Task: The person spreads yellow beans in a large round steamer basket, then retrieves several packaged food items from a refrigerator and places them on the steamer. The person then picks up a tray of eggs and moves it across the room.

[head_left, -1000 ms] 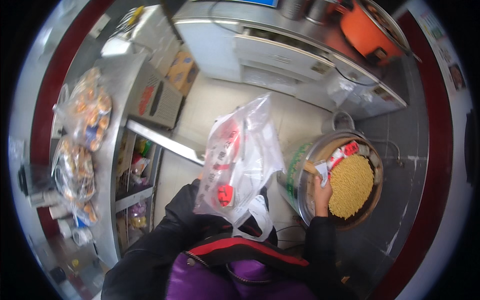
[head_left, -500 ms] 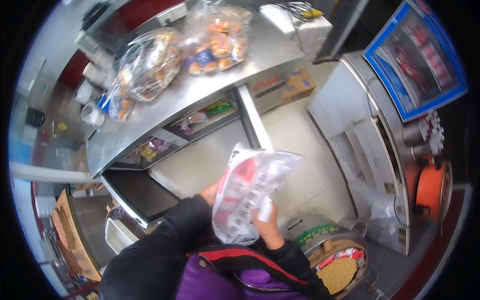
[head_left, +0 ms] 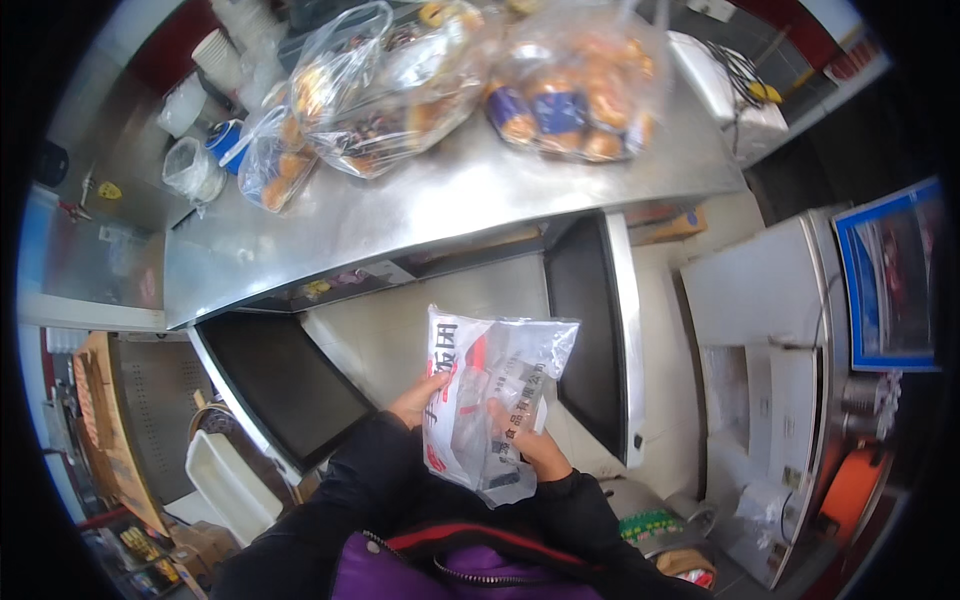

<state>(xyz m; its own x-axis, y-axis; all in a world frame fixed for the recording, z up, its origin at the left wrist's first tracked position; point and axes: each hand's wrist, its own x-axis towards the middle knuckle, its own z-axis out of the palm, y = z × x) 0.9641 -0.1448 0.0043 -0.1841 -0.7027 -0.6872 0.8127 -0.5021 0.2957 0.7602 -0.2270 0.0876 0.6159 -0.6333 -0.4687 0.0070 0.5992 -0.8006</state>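
A clear plastic packaging bag [head_left: 470, 410] with white and red printed areas is in front of my body, above the floor between two open cabinet doors. My left hand [head_left: 418, 398] grips its left edge with the thumb on the front. On the other side, my right hand [head_left: 540, 452] is closed on the bag's lower right, its fingers partly seen through or behind the film. The bag looks flat and thin; I cannot tell whether anything is inside.
A steel counter [head_left: 440, 225] carries large clear bags of bread rolls [head_left: 590, 100] and pastries [head_left: 400, 110]. Below, the left cabinet door [head_left: 275, 375] and right cabinet door [head_left: 585, 330] stand open. A white tray [head_left: 230, 490] is at left, a white cabinet [head_left: 750, 280] at right.
My view has swung right and closer to the counter, so the counter bags look larger. The packaging bag is more upright and faces me, still held by both hands.
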